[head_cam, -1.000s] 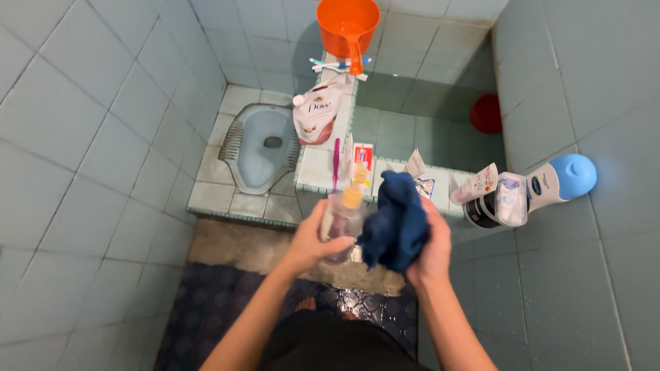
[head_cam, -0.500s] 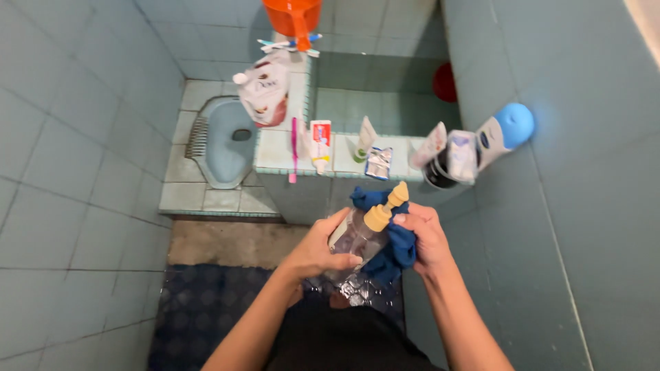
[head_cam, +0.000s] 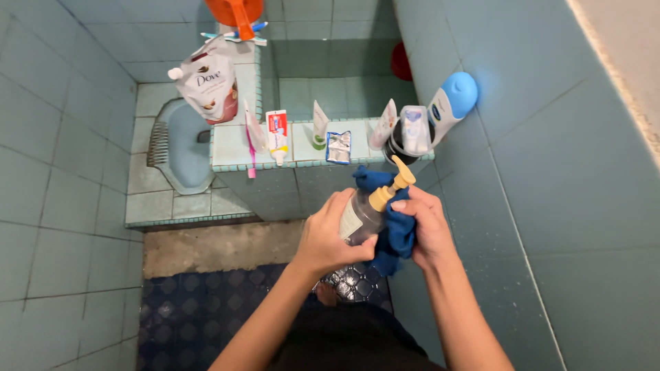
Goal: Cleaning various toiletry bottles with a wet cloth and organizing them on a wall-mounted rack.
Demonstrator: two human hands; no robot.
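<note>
Below the tiled ledge (head_cam: 234,148), a dark blue cloth (head_cam: 393,230) lay bunched in the right hand (head_cam: 426,227), fingers pressed into it. The left hand (head_cam: 328,240) wrapped the clear pump bottle (head_cam: 363,214), tilted against the cloth.

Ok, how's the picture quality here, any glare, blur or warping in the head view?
Head view: sharp overall, with the left hand, right hand, pump bottle and blue cloth in focus; wide-angle warping bends the tile lines near the edges; a soft bright patch lights the right wall by the blue-capped bottle; the far corner behind the tiled ledge is dim.
</note>
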